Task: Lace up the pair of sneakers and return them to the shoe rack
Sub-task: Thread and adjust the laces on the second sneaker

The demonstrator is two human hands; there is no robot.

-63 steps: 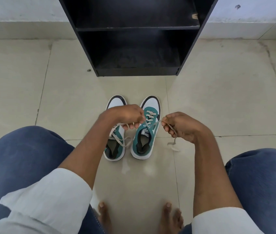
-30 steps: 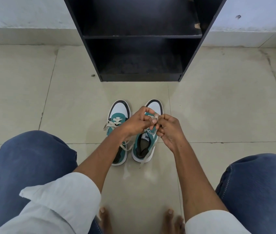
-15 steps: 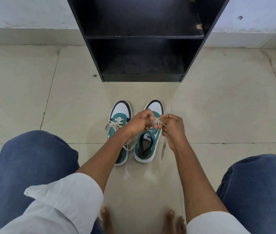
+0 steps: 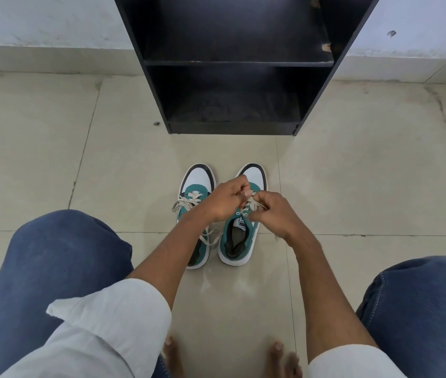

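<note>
Two teal and white sneakers stand side by side on the floor, toes pointing at the rack. The left sneaker (image 4: 195, 186) has cream laces lying loose over its side. Over the right sneaker (image 4: 239, 241) both hands meet. My left hand (image 4: 224, 203) pinches the cream lace (image 4: 256, 205) with curled fingers, and my right hand (image 4: 273, 211) pinches the same lace from the other side. The upper eyelets are hidden under my hands.
A black shoe rack (image 4: 232, 64) with open shelves stands against the wall just beyond the sneakers. Beige floor tiles (image 4: 366, 173) spread to both sides. My knees in blue jeans flank the shoes, bare toes below.
My hands, first spread apart pulling the lace ends, have come together over the right sneaker and keep working the lace there. The view has shifted slightly.
</note>
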